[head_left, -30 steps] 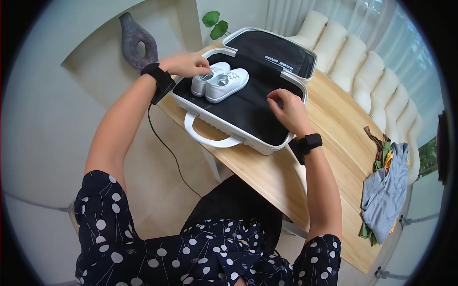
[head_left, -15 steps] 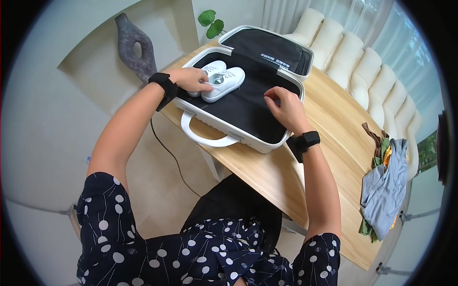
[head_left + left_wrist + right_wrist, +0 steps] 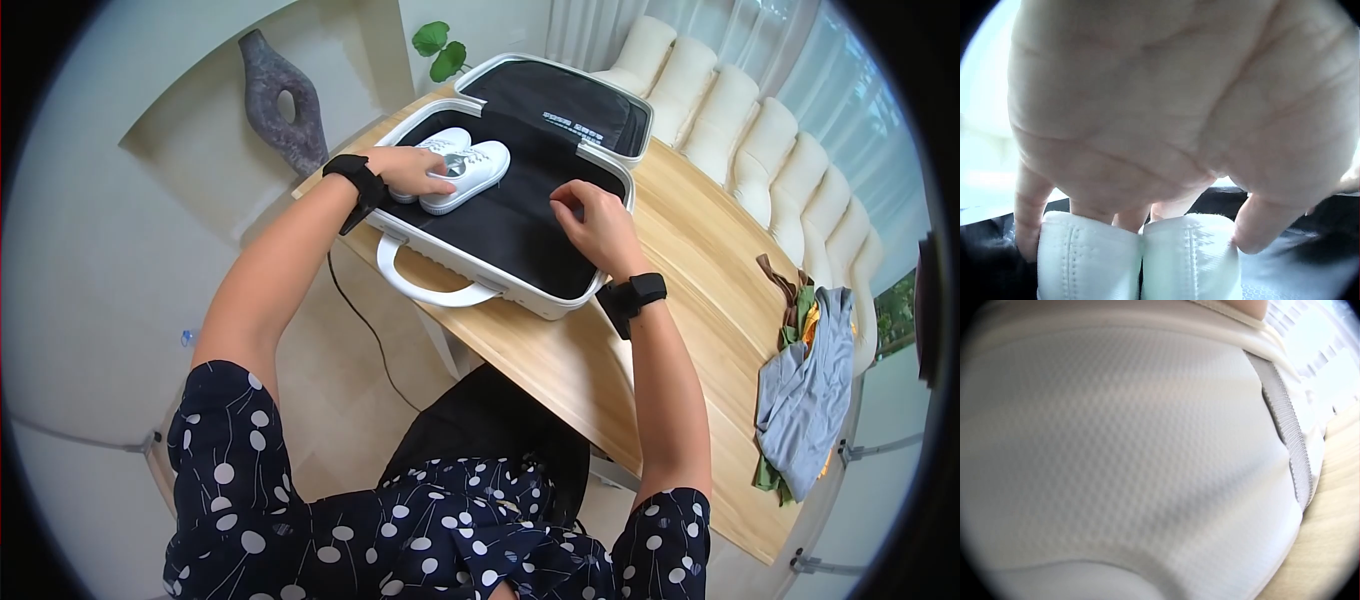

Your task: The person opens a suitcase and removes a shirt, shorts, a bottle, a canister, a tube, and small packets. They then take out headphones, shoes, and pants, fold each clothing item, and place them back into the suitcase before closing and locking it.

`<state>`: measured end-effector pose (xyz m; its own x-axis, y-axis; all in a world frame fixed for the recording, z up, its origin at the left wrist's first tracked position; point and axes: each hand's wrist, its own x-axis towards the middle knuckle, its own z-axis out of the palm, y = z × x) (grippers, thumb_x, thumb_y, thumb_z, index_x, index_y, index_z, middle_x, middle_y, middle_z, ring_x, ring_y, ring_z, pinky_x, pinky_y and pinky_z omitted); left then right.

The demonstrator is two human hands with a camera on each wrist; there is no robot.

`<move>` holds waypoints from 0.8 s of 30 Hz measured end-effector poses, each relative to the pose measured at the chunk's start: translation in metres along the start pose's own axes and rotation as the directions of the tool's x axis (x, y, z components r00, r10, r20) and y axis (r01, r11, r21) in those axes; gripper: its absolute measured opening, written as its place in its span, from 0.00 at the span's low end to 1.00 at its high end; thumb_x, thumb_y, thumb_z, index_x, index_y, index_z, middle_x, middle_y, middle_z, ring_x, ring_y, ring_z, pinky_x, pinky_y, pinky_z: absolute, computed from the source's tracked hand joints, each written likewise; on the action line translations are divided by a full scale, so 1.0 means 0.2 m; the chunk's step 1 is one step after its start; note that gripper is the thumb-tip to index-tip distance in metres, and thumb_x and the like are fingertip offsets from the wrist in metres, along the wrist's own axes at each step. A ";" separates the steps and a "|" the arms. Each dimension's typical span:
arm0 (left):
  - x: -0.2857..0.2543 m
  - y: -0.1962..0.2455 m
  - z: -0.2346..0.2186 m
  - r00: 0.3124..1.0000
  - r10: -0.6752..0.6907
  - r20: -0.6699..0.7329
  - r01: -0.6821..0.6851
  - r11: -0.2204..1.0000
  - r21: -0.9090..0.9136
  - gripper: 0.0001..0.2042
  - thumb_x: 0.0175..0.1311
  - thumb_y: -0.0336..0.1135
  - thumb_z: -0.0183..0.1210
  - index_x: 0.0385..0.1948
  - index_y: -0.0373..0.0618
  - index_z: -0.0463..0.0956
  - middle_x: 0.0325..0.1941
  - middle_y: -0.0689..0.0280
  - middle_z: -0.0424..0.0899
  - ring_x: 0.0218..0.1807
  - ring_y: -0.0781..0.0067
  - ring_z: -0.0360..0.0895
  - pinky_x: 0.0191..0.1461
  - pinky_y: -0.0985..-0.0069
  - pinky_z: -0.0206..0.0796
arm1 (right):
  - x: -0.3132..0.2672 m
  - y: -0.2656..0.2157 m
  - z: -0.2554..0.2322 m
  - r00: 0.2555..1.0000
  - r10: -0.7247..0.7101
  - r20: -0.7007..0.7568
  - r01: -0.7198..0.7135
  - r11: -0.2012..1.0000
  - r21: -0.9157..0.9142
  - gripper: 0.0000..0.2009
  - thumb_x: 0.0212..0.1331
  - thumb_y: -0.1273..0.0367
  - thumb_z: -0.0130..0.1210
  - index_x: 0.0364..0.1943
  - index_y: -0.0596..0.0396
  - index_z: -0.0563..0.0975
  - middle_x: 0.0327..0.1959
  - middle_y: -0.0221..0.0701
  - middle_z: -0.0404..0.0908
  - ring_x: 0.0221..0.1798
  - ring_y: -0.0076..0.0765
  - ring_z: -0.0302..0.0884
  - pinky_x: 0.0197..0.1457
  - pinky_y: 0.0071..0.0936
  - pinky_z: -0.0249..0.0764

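Note:
A pair of white lace-up sneakers [image 3: 482, 168] sits side by side at the left of an open white suitcase [image 3: 600, 290] with black lining. My left hand [image 3: 402, 172] reaches down over their heels. In the left wrist view, the two heels [image 3: 1188, 259] are pressed together between the thumb on one side and the little finger on the other, the middle fingers dipping behind them. My right hand [image 3: 603, 232] hovers at the suitcase's right edge, loosely curled and holding nothing. The right wrist view is mostly the suitcase's textured white side [image 3: 1116, 444].
The suitcase lid [image 3: 545, 90] lies folded back behind. A white carry handle [image 3: 440, 295] sticks out toward me. Folded grey, green and orange clothes [image 3: 808, 400] lie on the wooden table's [image 3: 690, 390] right end. A cushioned cream chair back [image 3: 745, 130] stands behind the table.
From above the suitcase's left rim, my left hand has come down onto the sneakers and taken hold of both heels. The right hand has stayed nearly still.

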<state>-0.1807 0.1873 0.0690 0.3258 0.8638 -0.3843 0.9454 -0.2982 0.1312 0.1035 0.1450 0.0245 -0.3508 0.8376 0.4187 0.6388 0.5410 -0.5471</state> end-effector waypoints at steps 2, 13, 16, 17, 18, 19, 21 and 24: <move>0.00 -0.01 0.00 1.000 0.020 -0.006 -0.020 1.000 -0.002 0.28 0.62 0.59 0.48 0.56 0.47 0.69 0.59 0.54 0.72 0.60 0.58 0.70 0.62 0.69 0.59 | 0.00 0.00 0.00 1.000 0.004 0.002 -0.004 1.000 0.001 0.07 0.53 0.69 0.54 0.33 0.57 0.78 0.32 0.36 0.82 0.36 0.41 0.79 0.41 0.33 0.74; 0.01 -0.01 0.01 0.999 0.037 -0.040 -0.036 0.999 0.034 0.30 0.62 0.58 0.49 0.57 0.42 0.69 0.58 0.52 0.72 0.59 0.56 0.70 0.62 0.68 0.60 | 0.00 0.00 0.00 1.000 0.015 0.008 -0.015 1.000 -0.004 0.07 0.53 0.68 0.54 0.32 0.56 0.79 0.31 0.35 0.82 0.35 0.40 0.79 0.41 0.33 0.74; 0.00 0.00 0.00 1.000 0.014 -0.020 -0.014 1.000 0.000 0.31 0.61 0.59 0.50 0.56 0.42 0.70 0.58 0.52 0.73 0.58 0.56 0.71 0.62 0.69 0.60 | 0.00 0.00 0.00 1.000 0.013 0.005 -0.013 1.000 -0.006 0.07 0.53 0.68 0.54 0.32 0.56 0.79 0.31 0.35 0.82 0.35 0.40 0.79 0.40 0.33 0.74; 0.01 0.00 0.00 1.000 0.014 -0.019 -0.014 1.000 0.000 0.31 0.61 0.59 0.50 0.56 0.42 0.70 0.58 0.52 0.73 0.58 0.56 0.71 0.62 0.69 0.60 | 0.00 0.00 0.01 1.000 0.015 0.005 -0.015 1.000 -0.004 0.07 0.53 0.68 0.54 0.32 0.56 0.79 0.31 0.35 0.82 0.35 0.40 0.79 0.40 0.33 0.74; 0.02 -0.01 0.01 1.000 0.017 -0.019 -0.017 1.000 -0.006 0.31 0.61 0.59 0.50 0.56 0.42 0.70 0.58 0.52 0.73 0.58 0.57 0.71 0.61 0.69 0.60 | 0.00 0.00 0.01 1.000 0.015 0.005 -0.015 1.000 -0.003 0.07 0.53 0.68 0.54 0.32 0.56 0.79 0.31 0.35 0.82 0.35 0.40 0.79 0.40 0.33 0.74; 0.02 -0.02 0.01 1.000 0.021 -0.018 -0.021 1.000 -0.013 0.31 0.61 0.59 0.50 0.56 0.42 0.70 0.57 0.52 0.73 0.58 0.57 0.71 0.61 0.69 0.61 | 0.00 0.00 0.01 1.000 0.012 0.002 -0.012 1.000 -0.002 0.07 0.53 0.68 0.54 0.32 0.56 0.79 0.31 0.35 0.82 0.34 0.40 0.79 0.40 0.33 0.74; 0.03 -0.03 0.01 1.000 0.029 -0.012 -0.029 0.999 -0.013 0.31 0.61 0.59 0.50 0.56 0.42 0.70 0.58 0.52 0.73 0.59 0.57 0.71 0.61 0.69 0.60 | 0.00 0.01 0.01 1.000 0.010 -0.001 -0.010 1.000 -0.002 0.07 0.53 0.68 0.55 0.32 0.56 0.79 0.31 0.35 0.82 0.34 0.39 0.79 0.40 0.32 0.74; 0.02 -0.03 0.00 0.999 0.032 -0.006 -0.032 0.999 -0.011 0.31 0.60 0.59 0.51 0.56 0.42 0.70 0.58 0.52 0.72 0.59 0.58 0.70 0.62 0.69 0.60 | 0.00 0.01 0.01 1.000 0.009 -0.004 -0.009 1.000 0.000 0.07 0.53 0.68 0.55 0.32 0.55 0.79 0.31 0.34 0.82 0.34 0.39 0.80 0.39 0.32 0.74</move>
<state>-0.1840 0.1924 0.0659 0.3557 0.8564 -0.3743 0.9345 -0.3212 0.1530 0.1031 0.1454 0.0224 -0.3426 0.8420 0.4168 0.6416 0.5338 -0.5509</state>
